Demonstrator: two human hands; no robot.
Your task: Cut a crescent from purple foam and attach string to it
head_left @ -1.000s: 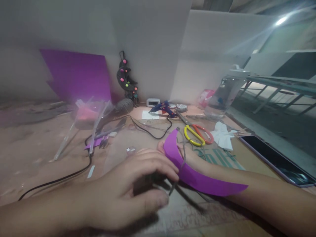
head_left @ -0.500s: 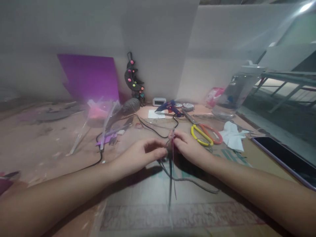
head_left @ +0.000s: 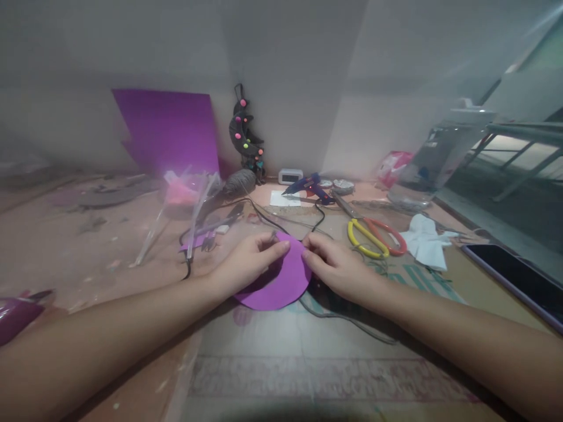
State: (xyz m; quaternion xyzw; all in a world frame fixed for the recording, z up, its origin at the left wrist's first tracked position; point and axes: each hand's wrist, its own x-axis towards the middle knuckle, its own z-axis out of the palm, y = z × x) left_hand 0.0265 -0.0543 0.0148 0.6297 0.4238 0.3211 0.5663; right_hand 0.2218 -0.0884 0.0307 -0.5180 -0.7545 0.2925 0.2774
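A rounded purple cut-out (head_left: pixel 281 287), like card or foam sheet, lies face-up between my hands above the board. My left hand (head_left: pixel 257 258) pinches its upper left edge, thumb on top. My right hand (head_left: pixel 329 261) is closed at the upper right edge, thumb and fingertips on the rim. Shadow and my left fingers hide part of the piece. A grey yarn strand (head_left: pixel 352 321) trails out from beneath it to the right; where its other end goes is hidden.
Beyond my hands are a blue glue gun (head_left: pixel 308 186), a white digital clock (head_left: pixel 291 176) and yellow-and-orange-handled scissors (head_left: pixel 373 237). A phone (head_left: pixel 514 281) lies right, near a crumpled tissue (head_left: pixel 426 240). A purple sheet (head_left: pixel 171 132) and a dark moon ornament (head_left: pixel 243 132) lean at the wall.
The purple cut-out has turned from edge-on to face-up, showing its broad side. Both hands have shifted their hold along its edge. The view has swung slightly left.
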